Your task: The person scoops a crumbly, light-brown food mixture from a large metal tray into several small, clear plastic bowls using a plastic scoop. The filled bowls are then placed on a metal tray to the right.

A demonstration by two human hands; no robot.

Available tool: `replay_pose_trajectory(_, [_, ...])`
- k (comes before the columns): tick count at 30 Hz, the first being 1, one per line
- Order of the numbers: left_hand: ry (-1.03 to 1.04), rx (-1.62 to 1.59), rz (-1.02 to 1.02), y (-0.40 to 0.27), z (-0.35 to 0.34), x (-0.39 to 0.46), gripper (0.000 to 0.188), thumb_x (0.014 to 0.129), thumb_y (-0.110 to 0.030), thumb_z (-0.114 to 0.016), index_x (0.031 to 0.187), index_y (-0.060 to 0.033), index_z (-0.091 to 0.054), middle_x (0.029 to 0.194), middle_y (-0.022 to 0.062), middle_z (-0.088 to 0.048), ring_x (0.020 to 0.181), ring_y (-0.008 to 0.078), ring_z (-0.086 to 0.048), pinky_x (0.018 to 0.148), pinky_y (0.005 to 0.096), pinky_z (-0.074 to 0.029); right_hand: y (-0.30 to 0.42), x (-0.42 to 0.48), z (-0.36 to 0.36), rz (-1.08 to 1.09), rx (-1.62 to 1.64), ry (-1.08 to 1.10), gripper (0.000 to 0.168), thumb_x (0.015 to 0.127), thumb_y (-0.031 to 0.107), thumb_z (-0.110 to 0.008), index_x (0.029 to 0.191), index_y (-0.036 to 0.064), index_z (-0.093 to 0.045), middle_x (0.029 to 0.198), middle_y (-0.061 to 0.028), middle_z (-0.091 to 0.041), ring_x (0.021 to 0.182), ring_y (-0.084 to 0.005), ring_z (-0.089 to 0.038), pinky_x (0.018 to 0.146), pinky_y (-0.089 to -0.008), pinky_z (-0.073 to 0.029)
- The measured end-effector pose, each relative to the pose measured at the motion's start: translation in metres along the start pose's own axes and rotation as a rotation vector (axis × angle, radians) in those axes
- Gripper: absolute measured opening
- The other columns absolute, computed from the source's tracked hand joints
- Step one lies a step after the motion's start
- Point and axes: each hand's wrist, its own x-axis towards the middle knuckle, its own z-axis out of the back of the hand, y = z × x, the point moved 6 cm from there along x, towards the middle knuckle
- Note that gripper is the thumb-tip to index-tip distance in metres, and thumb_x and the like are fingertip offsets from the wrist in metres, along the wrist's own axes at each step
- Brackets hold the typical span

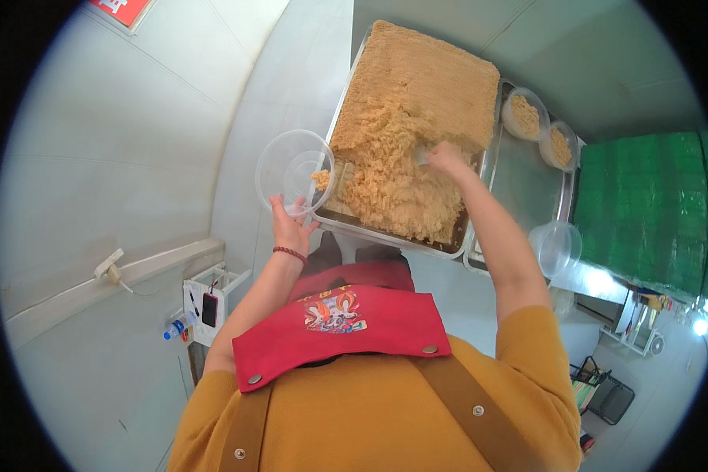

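My left hand (pixel 291 227), with a red bead bracelet at the wrist, holds a round clear plastic tub (pixel 288 171) by its lower rim at the left edge of a metal tray (pixel 392 236). A small clump of golden crumbly food (pixel 321 179) shows in the tub. The same kind of food (pixel 413 76) fills the tray, packed flat in the far part and broken into a loose heap nearer me. My right hand (pixel 446 159) is over the right side of the heap, closed on a pale scoop-like tool (pixel 421 156) whose end is partly hidden in the food.
A second metal tray (pixel 522 171) adjoins on the right. At its far end stand two clear tubs (pixel 525 113) (pixel 559 146) with some of the food inside. Empty-looking clear tubs (pixel 556 249) stand at its near right. Farther right is a green plastic-wrapped stack (pixel 640 206).
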Motion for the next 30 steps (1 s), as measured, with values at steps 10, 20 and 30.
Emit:
replay_pose_trajectory(10, [-0.055, -0.001, -0.046, 0.002, -0.006, -0.002, 0.081, 0.097, -0.067, -0.032, 0.156, -0.019, -0.008, 0.152, 0.0215, -0.033, 0.145, 0.0394, -0.022, 0.111, 0.0674, -0.018, 0.025, -0.06, 0.0, 0.351, -0.491, -0.311, 0.027, 0.085, 0.027, -0.066, 0.094, 0.002, -0.064, 0.084, -0.0148, -0.07, 0.082, -0.0315, -0.069, 0.069, -0.0438, -0.054])
replay_pose_trajectory(20, [-0.052, 0.025, -0.048, 0.006, 0.0, 0.006, 0.08, 0.097, -0.067, -0.033, 0.156, -0.0185, -0.009, 0.151, 0.0219, -0.033, 0.145, 0.0401, -0.022, 0.11, 0.0691, -0.016, 0.047, -0.067, -0.03, 0.159, -0.107, -0.265, 0.029, 0.093, 0.026, -0.053, 0.101, 0.001, -0.064, 0.101, -0.0233, -0.067, 0.099, -0.0418, -0.064, 0.084, -0.0508, -0.05])
replay_pose_trajectory(30, [0.009, 0.116, -0.005, -0.003, -0.006, 0.005, 0.084, 0.095, -0.069, -0.033, 0.157, -0.0187, -0.005, 0.152, 0.0212, -0.031, 0.145, 0.0404, -0.023, 0.109, 0.0692, -0.019, 0.018, -0.058, -0.047, 0.032, 0.449, -0.263, 0.041, 0.094, 0.035, -0.053, 0.096, -0.003, -0.066, 0.095, -0.0273, -0.067, 0.088, -0.043, -0.064, 0.08, -0.0489, -0.049])
